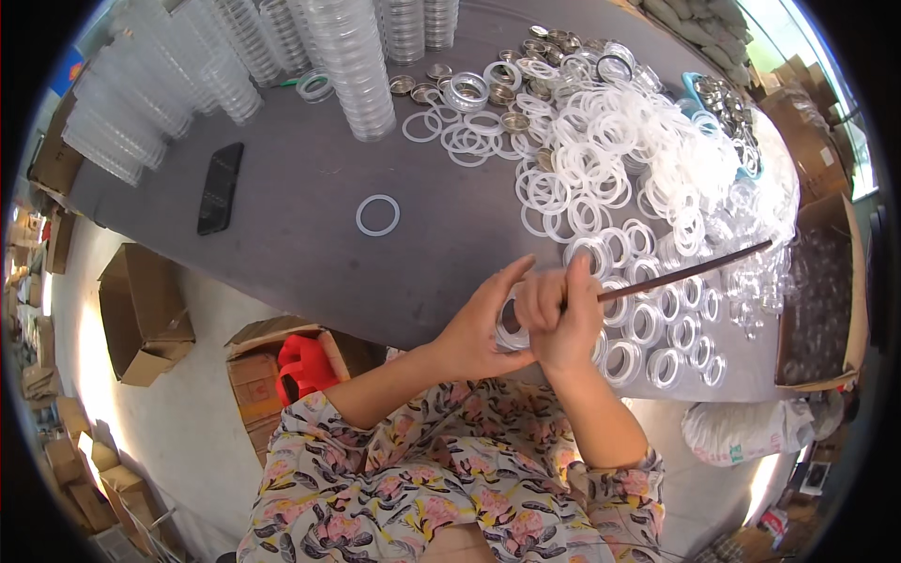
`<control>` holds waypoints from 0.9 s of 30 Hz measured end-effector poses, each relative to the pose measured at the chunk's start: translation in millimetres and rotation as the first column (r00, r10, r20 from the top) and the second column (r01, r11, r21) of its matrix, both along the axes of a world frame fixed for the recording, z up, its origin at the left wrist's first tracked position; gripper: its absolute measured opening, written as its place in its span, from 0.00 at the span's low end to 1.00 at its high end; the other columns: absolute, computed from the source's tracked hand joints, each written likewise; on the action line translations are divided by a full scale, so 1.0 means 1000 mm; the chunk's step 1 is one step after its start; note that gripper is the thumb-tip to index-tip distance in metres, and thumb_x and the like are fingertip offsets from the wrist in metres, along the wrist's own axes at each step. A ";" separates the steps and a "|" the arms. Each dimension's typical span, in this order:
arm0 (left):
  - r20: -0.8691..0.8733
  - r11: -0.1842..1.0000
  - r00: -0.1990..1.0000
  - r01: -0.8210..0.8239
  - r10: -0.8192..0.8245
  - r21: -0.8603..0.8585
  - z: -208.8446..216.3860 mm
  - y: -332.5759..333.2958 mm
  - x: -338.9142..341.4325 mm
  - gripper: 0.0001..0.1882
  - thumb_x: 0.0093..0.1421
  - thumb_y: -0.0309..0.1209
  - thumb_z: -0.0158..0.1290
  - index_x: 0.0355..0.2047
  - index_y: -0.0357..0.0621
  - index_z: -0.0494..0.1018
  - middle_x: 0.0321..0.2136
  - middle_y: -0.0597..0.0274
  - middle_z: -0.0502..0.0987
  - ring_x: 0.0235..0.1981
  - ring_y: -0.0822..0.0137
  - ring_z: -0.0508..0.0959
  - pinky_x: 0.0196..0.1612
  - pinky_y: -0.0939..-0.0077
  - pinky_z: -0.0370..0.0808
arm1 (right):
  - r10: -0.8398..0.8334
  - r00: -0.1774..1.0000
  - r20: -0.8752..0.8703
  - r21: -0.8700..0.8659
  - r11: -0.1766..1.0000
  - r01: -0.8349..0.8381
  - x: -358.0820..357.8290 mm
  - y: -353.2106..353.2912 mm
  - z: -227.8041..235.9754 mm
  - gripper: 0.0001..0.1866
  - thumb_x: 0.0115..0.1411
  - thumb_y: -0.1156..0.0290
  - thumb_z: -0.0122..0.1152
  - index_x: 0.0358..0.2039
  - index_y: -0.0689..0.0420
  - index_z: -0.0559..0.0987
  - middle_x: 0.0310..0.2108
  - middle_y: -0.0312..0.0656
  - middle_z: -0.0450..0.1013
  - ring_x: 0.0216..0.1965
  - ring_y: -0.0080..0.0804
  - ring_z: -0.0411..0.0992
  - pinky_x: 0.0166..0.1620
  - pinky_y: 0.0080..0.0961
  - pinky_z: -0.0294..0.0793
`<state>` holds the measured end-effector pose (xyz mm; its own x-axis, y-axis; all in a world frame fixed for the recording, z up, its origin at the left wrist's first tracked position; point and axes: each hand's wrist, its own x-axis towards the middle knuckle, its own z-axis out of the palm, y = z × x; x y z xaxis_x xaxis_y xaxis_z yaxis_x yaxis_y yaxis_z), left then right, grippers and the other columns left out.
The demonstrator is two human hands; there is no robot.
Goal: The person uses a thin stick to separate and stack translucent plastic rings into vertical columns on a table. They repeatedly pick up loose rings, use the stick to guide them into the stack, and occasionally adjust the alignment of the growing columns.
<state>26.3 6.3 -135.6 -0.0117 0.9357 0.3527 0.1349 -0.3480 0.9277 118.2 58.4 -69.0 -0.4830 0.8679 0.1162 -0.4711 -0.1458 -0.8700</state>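
Note:
My left hand [481, 324] holds a small round clear lid [511, 328] with a white ring in it, near the table's front edge. My right hand [560, 317] is closed around a long thin dark stick [690, 271] that points off to the right over the rows of lids. The two hands touch each other above the lid. A heap of white rubber rings [610, 159] lies beyond them, and one lone white ring [377, 215] rests on the grey table [300, 188].
Tall stacks of clear round containers [352, 66] stand at the back left. A black phone [220, 188] lies on the left. Metal discs [554, 42] sit at the back, finished clear lids [657, 361] at the right front. Cardboard boxes [141, 314] stand on the floor.

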 end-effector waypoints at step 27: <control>0.013 1.000 1.000 0.008 -0.008 -0.011 -0.006 -0.002 0.004 0.50 0.38 0.28 0.62 0.56 0.39 0.41 0.48 0.53 0.60 0.49 0.64 0.63 0.51 0.71 0.58 | -0.036 0.990 0.138 -0.092 0.995 0.048 0.048 0.025 0.024 0.29 0.62 0.56 0.33 0.05 0.56 0.59 0.05 0.31 0.53 0.10 0.17 0.47 0.16 0.17 0.46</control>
<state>29.9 4.3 -141.1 -0.0091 0.9397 0.3420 0.1200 -0.3385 0.9333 166.1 83.8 -44.8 -0.4516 0.8917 -0.0318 -0.3569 -0.2131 -0.9095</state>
